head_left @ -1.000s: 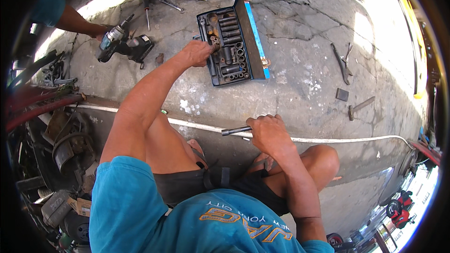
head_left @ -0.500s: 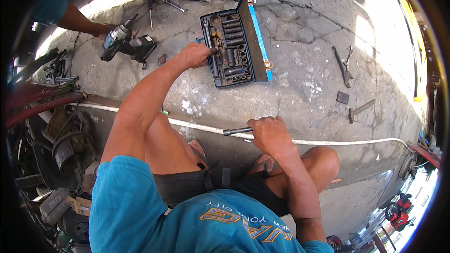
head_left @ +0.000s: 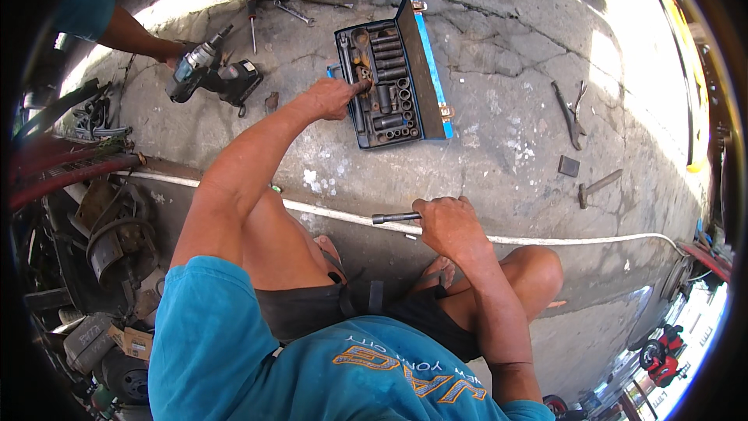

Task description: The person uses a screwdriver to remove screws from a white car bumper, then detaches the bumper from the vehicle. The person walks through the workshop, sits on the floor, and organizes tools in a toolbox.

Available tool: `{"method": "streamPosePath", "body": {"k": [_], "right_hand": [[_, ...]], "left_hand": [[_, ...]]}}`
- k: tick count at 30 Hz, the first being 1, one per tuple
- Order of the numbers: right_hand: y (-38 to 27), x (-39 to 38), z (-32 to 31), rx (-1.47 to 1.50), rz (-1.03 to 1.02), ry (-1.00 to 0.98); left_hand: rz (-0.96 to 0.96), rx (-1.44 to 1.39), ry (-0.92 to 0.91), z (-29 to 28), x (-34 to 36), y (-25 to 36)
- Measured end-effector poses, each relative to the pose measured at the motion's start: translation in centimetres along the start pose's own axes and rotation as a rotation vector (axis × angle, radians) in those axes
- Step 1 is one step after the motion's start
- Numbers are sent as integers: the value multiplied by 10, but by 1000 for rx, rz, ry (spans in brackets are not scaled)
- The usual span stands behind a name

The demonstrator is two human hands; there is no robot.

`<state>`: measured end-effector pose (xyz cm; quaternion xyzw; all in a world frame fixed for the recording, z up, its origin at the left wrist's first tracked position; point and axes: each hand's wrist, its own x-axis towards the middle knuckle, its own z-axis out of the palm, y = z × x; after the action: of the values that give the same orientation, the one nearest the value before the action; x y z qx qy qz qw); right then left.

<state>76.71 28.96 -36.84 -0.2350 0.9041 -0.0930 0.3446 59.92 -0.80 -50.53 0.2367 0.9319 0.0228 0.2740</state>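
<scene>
My left hand [head_left: 331, 100] reaches to the open socket case [head_left: 417, 66], blue outside and dark inside, its fingers partly curled and a fingertip among small rusty pieces; whether it grips one is hidden. The case holds several dark sockets [head_left: 389, 54] of different sizes and a long metal bar [head_left: 347, 54] along its left side. My right hand [head_left: 448, 226], above my right knee, is closed around a dark steel rod-shaped socket tool [head_left: 389, 218] pointing leftward.
A co-worker's hand [head_left: 173, 53] is on a cordless impact driver [head_left: 195, 70]. A screwdriver [head_left: 252, 12], wrench [head_left: 292, 10], pliers [head_left: 569, 113] and hammer [head_left: 600, 187] lie on the concrete. A white hose [head_left: 545, 237] crosses before me. Metal parts [head_left: 109, 249] crowd the left.
The whole view has shifted slightly, the case appearing a little lower and further right. My left fingertips have moved slightly among the case's pieces. My right hand keeps hold of the socket tool.
</scene>
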Motion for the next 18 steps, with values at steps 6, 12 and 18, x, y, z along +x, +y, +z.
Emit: {"method": "streamPosePath", "body": {"k": [6,12,18], "right_hand": [[1,4,-9,146,19,22],[-6,10,-14,315,73,83],[5,31,16,541,112,145]], "left_hand": [[23,-48,44,5,2,-6],[29,-104,70,-2,-5,-6],[-17,-182,127,2,-8,-14]]}}
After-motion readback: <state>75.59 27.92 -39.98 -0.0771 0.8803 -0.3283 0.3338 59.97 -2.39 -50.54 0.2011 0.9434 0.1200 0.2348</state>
